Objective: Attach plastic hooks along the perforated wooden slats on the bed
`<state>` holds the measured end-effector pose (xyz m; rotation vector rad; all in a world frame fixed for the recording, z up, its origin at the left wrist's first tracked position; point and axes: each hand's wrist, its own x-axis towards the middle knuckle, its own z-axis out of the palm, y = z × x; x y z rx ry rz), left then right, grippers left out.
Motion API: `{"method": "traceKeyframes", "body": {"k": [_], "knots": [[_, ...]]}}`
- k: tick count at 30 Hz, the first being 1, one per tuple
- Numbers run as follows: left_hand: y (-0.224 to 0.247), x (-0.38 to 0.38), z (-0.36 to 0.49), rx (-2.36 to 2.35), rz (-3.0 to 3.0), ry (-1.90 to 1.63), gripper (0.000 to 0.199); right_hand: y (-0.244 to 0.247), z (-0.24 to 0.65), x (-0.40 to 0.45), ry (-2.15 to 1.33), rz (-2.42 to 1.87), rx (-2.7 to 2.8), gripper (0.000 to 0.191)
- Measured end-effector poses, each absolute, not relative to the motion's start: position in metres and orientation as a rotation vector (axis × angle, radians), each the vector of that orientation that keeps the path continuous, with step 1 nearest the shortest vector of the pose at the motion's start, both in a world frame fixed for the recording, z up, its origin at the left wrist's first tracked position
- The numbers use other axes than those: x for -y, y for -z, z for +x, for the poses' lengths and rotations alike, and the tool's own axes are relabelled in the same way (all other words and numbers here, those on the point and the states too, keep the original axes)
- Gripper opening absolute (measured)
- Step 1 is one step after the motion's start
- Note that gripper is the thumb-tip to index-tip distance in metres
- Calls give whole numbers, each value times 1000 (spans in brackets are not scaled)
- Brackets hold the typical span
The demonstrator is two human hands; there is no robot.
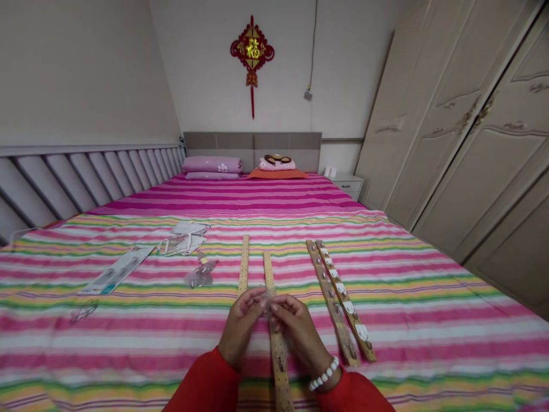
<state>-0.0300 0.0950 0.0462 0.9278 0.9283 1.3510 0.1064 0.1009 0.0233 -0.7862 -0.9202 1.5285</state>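
My left hand (241, 321) and my right hand (299, 327) meet over the middle of a narrow wooden strip with holes (278, 343). Pinched between the fingertips of both is a small clear plastic bag (266, 298); its contents are too small to make out. Near the close end of this strip sits a metal hook (281, 361). Just left of it lies a bare wooden strip (244, 260) with rows of holes. To the right, a strip with metal hooks (331, 297) lies beside another hook strip (366, 349) that carries white tags.
On the striped bedspread (141, 355), left of my hands, lie a clear bag of small parts (202, 274), crumpled packaging (186, 236), a flat pack (118, 270) and a clear wrapper (84, 310). Pillows (212, 165) rest at the headboard; a wardrobe (450, 143) stands right.
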Motion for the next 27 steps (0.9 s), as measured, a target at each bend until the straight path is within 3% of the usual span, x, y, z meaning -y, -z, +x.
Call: {"method": "traceKeyframes", "body": {"k": [13, 20, 27], "knots": [[-42, -100, -30, -1086, 905, -1254, 47, -28, 117, -110, -1412, -868, 901, 26], [-36, -106, -31, -1079, 655, -1255, 37, -20, 117, -121, -1411, -913, 905, 34], [-46, -120, -28, -904, 448, -1343, 27, -18, 114, -123, -1385, -948, 917, 29]]}}
